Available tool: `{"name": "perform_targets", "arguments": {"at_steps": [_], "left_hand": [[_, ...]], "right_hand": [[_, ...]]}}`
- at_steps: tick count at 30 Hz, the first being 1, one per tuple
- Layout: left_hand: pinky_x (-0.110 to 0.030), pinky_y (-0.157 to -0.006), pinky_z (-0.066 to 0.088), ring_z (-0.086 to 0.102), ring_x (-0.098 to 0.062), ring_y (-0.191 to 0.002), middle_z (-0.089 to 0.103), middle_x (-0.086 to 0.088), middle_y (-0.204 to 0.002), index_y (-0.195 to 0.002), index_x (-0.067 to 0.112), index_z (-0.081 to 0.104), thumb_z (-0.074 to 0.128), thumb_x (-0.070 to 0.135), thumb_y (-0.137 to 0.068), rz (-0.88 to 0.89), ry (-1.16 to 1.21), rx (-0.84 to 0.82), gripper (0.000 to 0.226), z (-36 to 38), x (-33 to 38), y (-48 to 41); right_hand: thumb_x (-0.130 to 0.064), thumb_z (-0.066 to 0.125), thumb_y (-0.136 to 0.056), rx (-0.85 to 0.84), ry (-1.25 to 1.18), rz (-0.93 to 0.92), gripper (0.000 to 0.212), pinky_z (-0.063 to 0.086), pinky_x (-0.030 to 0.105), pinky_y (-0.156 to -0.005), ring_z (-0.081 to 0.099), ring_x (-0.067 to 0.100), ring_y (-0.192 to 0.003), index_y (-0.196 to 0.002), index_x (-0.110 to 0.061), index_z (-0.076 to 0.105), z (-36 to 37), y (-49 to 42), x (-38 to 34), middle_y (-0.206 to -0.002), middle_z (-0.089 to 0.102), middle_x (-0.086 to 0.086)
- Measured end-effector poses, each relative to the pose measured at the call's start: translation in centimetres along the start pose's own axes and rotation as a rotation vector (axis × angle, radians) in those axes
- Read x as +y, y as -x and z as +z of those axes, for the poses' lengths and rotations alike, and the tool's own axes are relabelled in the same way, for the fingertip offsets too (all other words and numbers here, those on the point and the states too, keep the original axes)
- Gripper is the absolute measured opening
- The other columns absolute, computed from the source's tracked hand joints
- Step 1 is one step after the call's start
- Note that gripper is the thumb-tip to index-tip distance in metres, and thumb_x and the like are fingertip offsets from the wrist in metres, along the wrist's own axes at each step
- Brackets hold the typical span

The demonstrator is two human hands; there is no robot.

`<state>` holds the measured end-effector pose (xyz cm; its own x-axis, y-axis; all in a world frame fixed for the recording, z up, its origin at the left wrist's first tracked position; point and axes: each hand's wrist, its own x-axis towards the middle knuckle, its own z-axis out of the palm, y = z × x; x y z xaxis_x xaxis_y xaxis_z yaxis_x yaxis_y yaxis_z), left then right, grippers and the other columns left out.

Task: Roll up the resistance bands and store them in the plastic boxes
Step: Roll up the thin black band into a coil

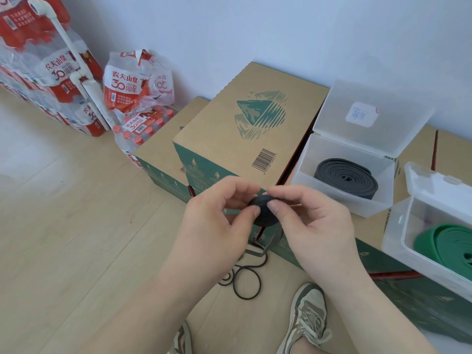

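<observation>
Head view, item by item.

Left hand [219,208]: fingers curled, thumb and fingertips pinching the near-left edge of the black band roll [263,209].

Right hand [306,215]: thumb and forefinger pinching the same roll from its right side. Both hands touch the roll, one to each side, so neither is nearer.

Black band roll: a small, tight coil held in the air between the two hands, in front of the large cardboard carton [240,123]. Its round face is turned toward the camera, and its winding axis runs roughly away from the person.

Loose tail of the band [245,277]: hangs straight down from the underside of the roll and lies in slack loops on the floor [76,226], just left of the shoe [306,318]. Judgement: much of the band is still unwound, so rolling is the step in hand, and further turns must draw the tail upward from below.

Far plastic box [362,208]: lid up, holds a coiled grey band [347,177].

Near plastic box [398,233]: lid up, holds a coiled green band [447,241], partly cut off by the frame edge.

Both boxes lie to the right of the hands, nearer the right hand. No empty box is in view.
</observation>
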<state>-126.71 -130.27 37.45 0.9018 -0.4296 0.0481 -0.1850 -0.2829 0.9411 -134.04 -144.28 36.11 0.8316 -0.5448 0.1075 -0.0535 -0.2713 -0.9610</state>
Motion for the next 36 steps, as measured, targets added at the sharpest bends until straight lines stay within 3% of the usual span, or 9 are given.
{"name": "perform_targets", "arguments": {"at_steps": [2, 7, 12, 18, 23, 25, 27, 31, 36], "left_hand": [[-0.014, -0.071, 0.056, 0.071, -0.002, -0.084, 0.076, 0.014, -0.087, -0.094, 0.026, 0.072, 0.074, -0.004, -0.088, -0.031, 0.100, 0.027, 0.032, -0.2, 0.2, -0.2], [-0.046, -0.091, 0.061, 0.076, -0.022, -0.094, 0.079, 0.002, -0.095, -0.096, 0.022, 0.071, 0.070, -0.003, -0.093, -0.094, 0.313, 0.053, 0.026, -0.3, 0.4, -0.4], [-0.030, -0.079, 0.062, 0.075, -0.010, -0.087, 0.075, 0.008, -0.092, -0.094, 0.025, 0.066, 0.071, 0.001, -0.092, -0.137, 0.184, -0.053, 0.025, -0.1, 0.0, -0.1], [-0.020, -0.075, 0.061, 0.069, -0.001, -0.094, 0.071, 0.016, -0.095, -0.104, 0.029, 0.067, 0.078, 0.005, -0.085, 0.090, -0.147, 0.001, 0.033, 0.3, -0.5, 0.4], [-0.014, -0.071, 0.057, 0.070, -0.001, -0.086, 0.074, 0.015, -0.090, -0.098, 0.031, 0.070, 0.077, -0.004, -0.085, 0.003, 0.019, 0.042, 0.038, 0.1, 0.1, 0.0], [-0.026, -0.078, 0.061, 0.072, -0.006, -0.087, 0.076, 0.010, -0.092, -0.101, 0.028, 0.070, 0.076, -0.004, -0.087, -0.065, 0.157, 0.059, 0.035, -0.1, 0.0, -0.2], [-0.040, -0.085, 0.063, 0.074, -0.017, -0.091, 0.077, 0.004, -0.094, -0.103, 0.023, 0.070, 0.073, -0.005, -0.090, -0.095, 0.268, 0.046, 0.032, -0.3, 0.0, -0.3], [-0.033, -0.080, 0.064, 0.076, -0.019, -0.089, 0.075, -0.001, -0.092, -0.108, 0.017, 0.069, 0.064, -0.010, -0.095, -0.182, 0.500, 0.001, 0.031, 0.0, 0.7, 0.0], [-0.029, -0.075, 0.062, 0.075, -0.012, -0.084, 0.073, 0.006, -0.091, -0.098, 0.026, 0.065, 0.071, 0.000, -0.092, -0.167, 0.210, -0.064, 0.027, 0.2, 0.1, 0.0]], "right_hand": [[-0.003, 0.079, -0.086, 0.032, -0.152, 0.106, 0.024, 0.059, 0.021, -0.081, 0.075, 0.010, -0.084, -0.094, -0.025, 0.078, -0.2, -0.3, -0.3, -0.090, 0.080, -0.008], [0.003, 0.072, -0.090, -0.020, -0.310, 0.121, 0.029, 0.059, 0.023, -0.087, 0.076, 0.011, -0.092, -0.101, -0.024, 0.077, -0.1, -0.4, -1.0, -0.098, 0.082, -0.002], [0.004, 0.066, -0.095, -0.018, -0.140, 0.060, 0.039, 0.053, 0.012, -0.086, 0.073, 0.002, -0.096, -0.101, -0.032, 0.078, -0.1, -0.2, -0.6, -0.100, 0.080, -0.016], [0.014, 0.061, -0.092, -0.066, 0.189, -0.209, 0.038, 0.047, 0.009, -0.086, 0.068, 0.008, -0.101, -0.102, -0.018, 0.079, -0.1, 0.0, 0.3, -0.100, 0.074, -0.009], [0.006, 0.075, -0.087, 0.014, -0.133, 0.069, 0.032, 0.056, 0.015, -0.083, 0.074, 0.004, -0.090, -0.098, -0.024, 0.078, -0.1, -0.2, -0.2, -0.093, 0.080, -0.008], [0.005, 0.078, -0.084, 0.053, -0.292, 0.155, 0.027, 0.059, 0.018, -0.078, 0.075, 0.007, -0.084, -0.096, -0.019, 0.076, -0.4, -0.6, -0.5, -0.091, 0.081, -0.002], [0.005, 0.077, -0.084, 0.047, -0.347, 0.172, 0.024, 0.059, 0.019, -0.076, 0.076, 0.009, -0.083, -0.092, -0.017, 0.076, -0.4, -0.7, -0.8, -0.089, 0.082, -0.001], [0.005, 0.074, -0.088, 0.015, -0.317, 0.124, 0.034, 0.058, 0.021, -0.089, 0.076, 0.009, -0.098, -0.101, -0.026, 0.078, 0.0, -0.4, -1.1, -0.102, 0.081, -0.006], [0.001, 0.066, -0.096, -0.003, -0.161, 0.086, 0.038, 0.054, 0.014, -0.088, 0.073, 0.003, -0.100, -0.098, -0.034, 0.079, -0.1, -0.2, -0.6, -0.100, 0.080, -0.013]]}}
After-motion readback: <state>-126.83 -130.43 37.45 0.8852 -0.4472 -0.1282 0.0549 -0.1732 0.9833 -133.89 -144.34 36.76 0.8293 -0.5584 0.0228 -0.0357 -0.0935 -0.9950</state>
